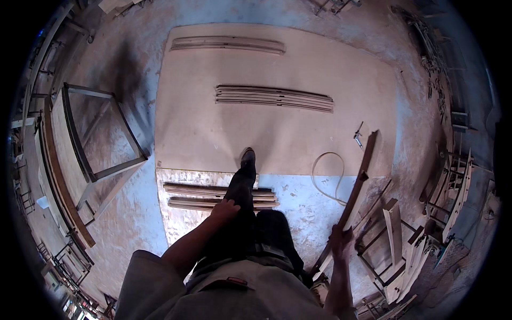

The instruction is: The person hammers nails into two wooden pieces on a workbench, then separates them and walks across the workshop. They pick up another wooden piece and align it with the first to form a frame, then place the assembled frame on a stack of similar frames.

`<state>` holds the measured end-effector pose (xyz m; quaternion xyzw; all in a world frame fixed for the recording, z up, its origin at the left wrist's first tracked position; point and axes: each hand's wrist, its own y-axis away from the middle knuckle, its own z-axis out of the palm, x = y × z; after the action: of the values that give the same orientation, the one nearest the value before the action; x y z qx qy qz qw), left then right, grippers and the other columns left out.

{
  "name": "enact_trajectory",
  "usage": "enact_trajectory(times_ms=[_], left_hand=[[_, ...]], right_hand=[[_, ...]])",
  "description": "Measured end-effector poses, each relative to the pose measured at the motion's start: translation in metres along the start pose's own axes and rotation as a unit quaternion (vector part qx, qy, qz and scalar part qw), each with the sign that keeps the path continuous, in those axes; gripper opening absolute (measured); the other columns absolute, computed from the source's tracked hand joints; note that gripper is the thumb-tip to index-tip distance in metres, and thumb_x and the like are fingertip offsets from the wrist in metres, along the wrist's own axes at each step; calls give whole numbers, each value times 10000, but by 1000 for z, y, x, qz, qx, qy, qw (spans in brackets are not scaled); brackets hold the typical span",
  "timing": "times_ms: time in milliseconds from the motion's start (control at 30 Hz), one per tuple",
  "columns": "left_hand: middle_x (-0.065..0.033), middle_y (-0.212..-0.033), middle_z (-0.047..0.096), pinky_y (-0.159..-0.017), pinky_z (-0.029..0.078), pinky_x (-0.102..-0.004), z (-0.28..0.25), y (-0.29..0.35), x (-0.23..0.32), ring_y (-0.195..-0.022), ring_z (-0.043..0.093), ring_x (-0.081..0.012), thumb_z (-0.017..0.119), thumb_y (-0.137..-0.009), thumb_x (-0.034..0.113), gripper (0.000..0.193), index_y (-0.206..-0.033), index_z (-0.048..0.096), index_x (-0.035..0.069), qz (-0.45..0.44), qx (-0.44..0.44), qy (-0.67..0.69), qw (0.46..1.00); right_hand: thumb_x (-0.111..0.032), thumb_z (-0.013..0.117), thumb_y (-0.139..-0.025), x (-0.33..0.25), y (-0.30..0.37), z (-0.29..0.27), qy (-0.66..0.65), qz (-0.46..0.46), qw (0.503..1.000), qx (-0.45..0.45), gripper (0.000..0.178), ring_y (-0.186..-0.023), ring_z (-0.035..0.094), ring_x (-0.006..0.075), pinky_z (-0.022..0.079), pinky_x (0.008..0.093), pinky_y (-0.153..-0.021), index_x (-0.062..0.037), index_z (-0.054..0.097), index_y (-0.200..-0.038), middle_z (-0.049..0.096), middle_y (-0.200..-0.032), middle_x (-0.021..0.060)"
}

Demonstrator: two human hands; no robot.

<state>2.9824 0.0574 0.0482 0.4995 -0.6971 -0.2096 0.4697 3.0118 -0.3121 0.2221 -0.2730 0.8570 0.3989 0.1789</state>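
My right hand (340, 240) is wrapped round a long, narrow brown wooden strip (358, 184). The strip slants from beside my hip up to the right, with a small block-like bump partway along it. My left hand (226, 209) rests against my dark trouser leg with its fingers curled; what they hold, if anything, is hidden. Beneath that leg lie bundles of wooden strips (184, 202) on a pale board. Farther off, two more bundles lie on a large tan sheet: a middle stack of strips (274, 98) and a far stack of strips (226, 44).
My shoe (247, 156) is over the near part of the tan sheet (197, 133). A small metal tool (358, 137) and a looped pale hose (314, 180) lie at the right. A wooden frame (120, 168) stands left; boards (393, 229) lean at right.
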Motion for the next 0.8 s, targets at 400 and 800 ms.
enact_trajectory(times_ms=[400, 800], left_hand=[[-141, -947, 653, -768, 536, -456, -50, -48, 29, -948, 649, -354, 605, -840, 159, 184, -1019, 614, 118, -39, 198, 161, 966], [-132, -937, 688, -735, 531, -384, -41, -117, 134, -822, 664, -232, 539, -930, 105, 257, -1164, 621, 40, 46, -59, 469, 880]], right_hand=[[-213, 725, -826, -90, -143, 25, 246, -140, 945, -165, 263, -572, 611, 158, 502, 341, -532, -2, 577, -880, 634, -659, 80], [-298, 698, -848, -240, -352, 22, 242, -171, 908, -294, 347, -598, 639, 187, 518, 355, -548, 25, 600, -928, 636, -691, 122]])
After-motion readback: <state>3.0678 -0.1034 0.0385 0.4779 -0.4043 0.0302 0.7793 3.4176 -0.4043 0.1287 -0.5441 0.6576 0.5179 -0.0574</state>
